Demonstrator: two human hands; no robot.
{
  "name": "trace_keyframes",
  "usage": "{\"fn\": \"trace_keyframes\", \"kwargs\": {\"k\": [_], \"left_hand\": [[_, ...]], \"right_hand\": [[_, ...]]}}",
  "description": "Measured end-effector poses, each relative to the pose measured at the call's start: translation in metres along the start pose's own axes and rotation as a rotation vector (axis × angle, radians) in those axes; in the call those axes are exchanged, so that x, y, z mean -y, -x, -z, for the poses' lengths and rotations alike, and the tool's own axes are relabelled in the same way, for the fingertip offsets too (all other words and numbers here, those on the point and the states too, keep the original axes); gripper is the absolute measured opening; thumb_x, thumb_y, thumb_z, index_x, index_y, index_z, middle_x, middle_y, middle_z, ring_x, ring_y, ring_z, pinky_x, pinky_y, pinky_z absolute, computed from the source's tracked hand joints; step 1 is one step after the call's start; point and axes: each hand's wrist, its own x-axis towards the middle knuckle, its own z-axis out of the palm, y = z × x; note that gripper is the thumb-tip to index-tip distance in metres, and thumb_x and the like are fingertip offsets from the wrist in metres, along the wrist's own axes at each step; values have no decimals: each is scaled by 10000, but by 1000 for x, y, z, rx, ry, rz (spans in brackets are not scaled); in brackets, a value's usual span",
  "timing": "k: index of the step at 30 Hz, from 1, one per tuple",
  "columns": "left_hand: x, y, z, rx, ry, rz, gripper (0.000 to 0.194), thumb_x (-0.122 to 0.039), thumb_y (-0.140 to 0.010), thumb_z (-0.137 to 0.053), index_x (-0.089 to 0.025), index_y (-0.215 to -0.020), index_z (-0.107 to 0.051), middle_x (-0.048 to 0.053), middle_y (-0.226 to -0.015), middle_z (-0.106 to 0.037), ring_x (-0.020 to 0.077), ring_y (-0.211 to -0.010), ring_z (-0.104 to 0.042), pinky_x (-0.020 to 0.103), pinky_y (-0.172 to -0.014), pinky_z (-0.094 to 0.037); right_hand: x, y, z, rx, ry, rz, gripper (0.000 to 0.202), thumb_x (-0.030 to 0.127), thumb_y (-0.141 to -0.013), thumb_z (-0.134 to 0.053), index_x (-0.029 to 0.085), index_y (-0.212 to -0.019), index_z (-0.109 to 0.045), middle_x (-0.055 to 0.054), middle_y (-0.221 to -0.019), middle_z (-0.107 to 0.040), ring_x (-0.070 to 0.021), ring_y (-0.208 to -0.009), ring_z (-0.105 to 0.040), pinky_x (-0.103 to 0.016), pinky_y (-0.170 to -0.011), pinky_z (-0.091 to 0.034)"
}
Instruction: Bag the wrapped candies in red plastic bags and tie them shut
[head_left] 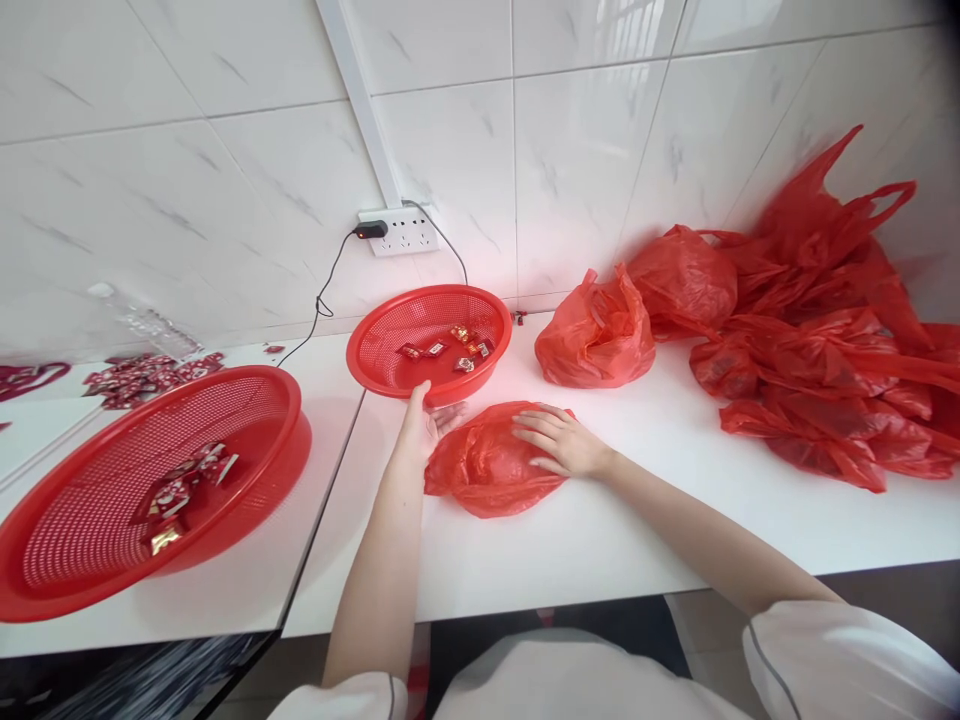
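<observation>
A crumpled red plastic bag (491, 465) lies on the white table in front of me. My left hand (429, 425) is at the bag's left edge, thumb up and fingers spread apart, near the front rim of a small red basket (360, 345). My right hand (559, 440) rests flat on the bag's right side with fingers spread. A few wrapped candies (466, 350) lie inside the small basket.
A large red basket (289, 430) with wrapped pieces stands at the left; more wrapped pieces (142, 380) and a clear bottle (154, 325) lie behind it. A red bag (596, 335) and a heap of red bags (832, 350) line the right. A power strip (409, 235) is on the wall.
</observation>
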Motion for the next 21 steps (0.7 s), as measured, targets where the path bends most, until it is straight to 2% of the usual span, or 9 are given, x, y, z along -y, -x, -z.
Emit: {"fn": "trace_keyframes", "kwargs": {"k": [2, 4, 7, 10, 14, 18, 21], "left_hand": [[6, -2, 1, 27, 90, -97, 167, -287, -782, -563, -149, -877, -567, 107, -836, -705, 198, -775, -707, 292, -727, -583], [16, -3, 2, 13, 125, -163, 89, -180, -716, -558, -156, -801, -552, 60, -821, -692, 158, -738, -689, 274, -736, -580], [28, -3, 2, -7, 115, -205, 72, -157, -670, -556, -156, -737, -531, 24, -763, -665, 137, -707, -662, 276, -732, -578], [33, -2, 0, -12, 109, -230, 89, -186, -654, -562, -156, -731, -531, 26, -738, -661, 177, -769, -671, 325, -754, -577], [34, 5, -6, 16, 117, -285, 200, -204, -636, -586, -142, -824, -602, 55, -853, -700, 256, -926, -675, 400, -814, -562], [38, 12, -9, 65, 111, -319, 267, -237, -634, -599, -137, -878, -642, 66, -913, -713, 295, -978, -669, 434, -851, -545], [41, 14, -10, 86, 91, -319, 299, -252, -635, -597, -149, -912, -644, 65, -923, -718, 307, -995, -667, 429, -836, -547]], "right_hand": [[-1, -3, 7, -54, 23, -17, 480, 434, -976, -408, 151, -1355, -493, -166, -1427, -496, -269, -1349, -417, -529, -1148, -254], [-3, -10, 19, -139, 26, -66, 442, 395, -974, -418, 167, -1346, -489, -160, -1416, -506, -266, -1340, -427, -530, -1142, -268], [-5, -27, 43, -328, 1, -174, 417, 348, -965, -433, 202, -1355, -459, -148, -1423, -491, -268, -1340, -422, -531, -1116, -310], [-4, -50, 69, -507, -26, -264, 394, 334, -964, -437, 217, -1339, -456, -144, -1431, -471, -277, -1333, -425, -519, -1080, -362], [0, -78, 91, -634, -71, -355, 350, 348, -969, -428, 226, -1293, -482, -135, -1403, -481, -276, -1327, -426, -512, -1085, -362], [1, -89, 91, -632, -143, -353, 309, 322, -968, -445, 202, -1244, -512, -134, -1337, -521, -254, -1302, -449, -466, -1091, -370], [0, -90, 83, -449, -220, -293, 268, 303, -980, -421, 193, -1185, -554, -122, -1211, -602, -234, -1185, -548, -417, -1023, -439]]}}
